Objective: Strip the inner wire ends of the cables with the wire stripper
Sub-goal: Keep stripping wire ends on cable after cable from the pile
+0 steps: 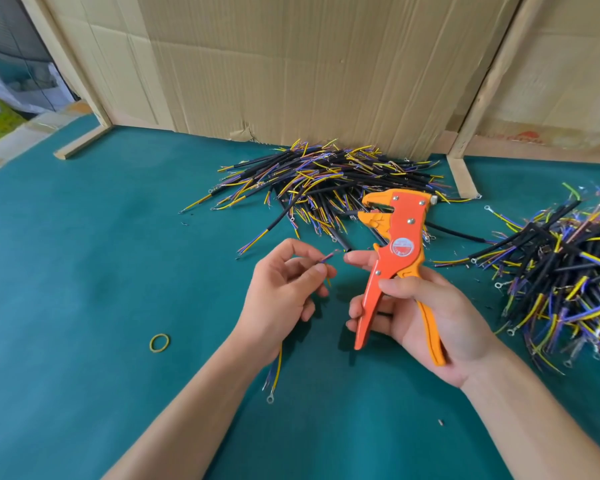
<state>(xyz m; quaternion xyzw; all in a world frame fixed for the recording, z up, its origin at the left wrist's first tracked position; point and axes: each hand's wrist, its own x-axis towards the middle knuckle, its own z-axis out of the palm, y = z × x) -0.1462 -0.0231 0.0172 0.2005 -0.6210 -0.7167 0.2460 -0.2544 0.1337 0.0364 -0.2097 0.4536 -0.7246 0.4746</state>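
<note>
My right hand grips the handles of an orange wire stripper, its yellow jaws pointing up and left, slightly apart. My left hand pinches a short cable between thumb and fingers. The cable's thin inner wire ends stick out toward the stripper, a small gap away from my right fingertip. Its other end, with yellow and blue wires and a ring terminal, hangs below my left wrist.
A pile of black cables with yellow and blue wires lies against the cardboard wall. A second pile sits at the right. A yellow rubber band lies on the green table.
</note>
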